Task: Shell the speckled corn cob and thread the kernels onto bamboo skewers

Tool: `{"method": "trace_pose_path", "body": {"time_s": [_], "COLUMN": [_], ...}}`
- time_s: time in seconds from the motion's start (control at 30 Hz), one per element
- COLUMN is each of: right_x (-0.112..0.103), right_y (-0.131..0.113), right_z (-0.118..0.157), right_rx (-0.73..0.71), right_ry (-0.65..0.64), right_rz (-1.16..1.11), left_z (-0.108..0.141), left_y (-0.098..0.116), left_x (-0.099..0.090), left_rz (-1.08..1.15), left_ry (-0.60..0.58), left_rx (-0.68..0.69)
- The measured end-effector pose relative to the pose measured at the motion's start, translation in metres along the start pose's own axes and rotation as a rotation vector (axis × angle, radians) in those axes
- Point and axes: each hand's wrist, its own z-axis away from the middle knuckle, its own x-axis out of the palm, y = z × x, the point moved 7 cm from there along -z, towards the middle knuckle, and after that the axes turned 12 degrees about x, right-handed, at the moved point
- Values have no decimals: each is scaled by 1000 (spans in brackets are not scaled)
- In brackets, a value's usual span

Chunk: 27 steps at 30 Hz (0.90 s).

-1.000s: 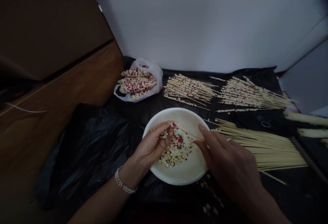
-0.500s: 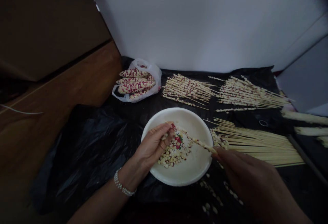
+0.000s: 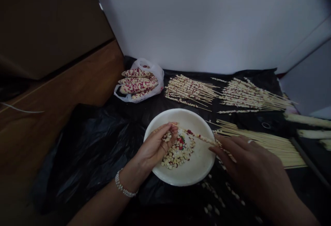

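Note:
A white bowl [image 3: 201,164] holds loose corn kernels [image 3: 176,158] over a red and green print. Across it lies a thin skewer threaded with pale and dark red kernels [image 3: 203,138]. My left hand [image 3: 155,145], with a beaded bracelet at the wrist, cups several kernels in its palm above the bowl, thumb and finger pinched at the skewer's left end. At the bowl's right rim my right hand [image 3: 245,162] grips the threaded part between thumb and fingers.
A plastic bag [image 3: 157,70] of speckled corn cobs lies behind the bowl. Two piles of filled skewers [image 3: 190,89] sit at the back, bare sticks [image 3: 269,143] at the right. Black plastic sheeting [image 3: 98,150] lies underneath. Scattered kernels lie near the right hand.
My right hand has shifted slightly up and its fingers now lie farther along the skewer. More kernels show in my left palm, and bare stick now shows beside its fingertips.

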Motion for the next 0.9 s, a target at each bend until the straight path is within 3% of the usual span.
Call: {"method": "trace_pose_path", "body": {"time_s": [0.13, 0.27, 0.37, 0.53, 0.77, 0.9], "right_x": [1, 28, 35, 29, 37, 33], "right_y": [-41, -64, -50, -32, -33, -30], "right_z": [-16, -25, -27, -24, -14, -14], "right_rx": [-116, -165, -75, -18, -98, -69], "right_ry": [60, -94, -99, 39, 88, 158], "right_rz": [-19, -9, 23, -5, -24, -30], "left_z": [4, 9, 14, 16, 11, 10], "left_y": [-12, -12, -9, -4, -10, -9], "left_x": [5, 9, 17, 22, 18, 18], "left_rz": [4, 87, 184, 109, -16, 13], "left_ry": [-66, -87, -185, -316, -251, -247], "left_rx": [-48, -107, -213, -159, -93, -103]}}
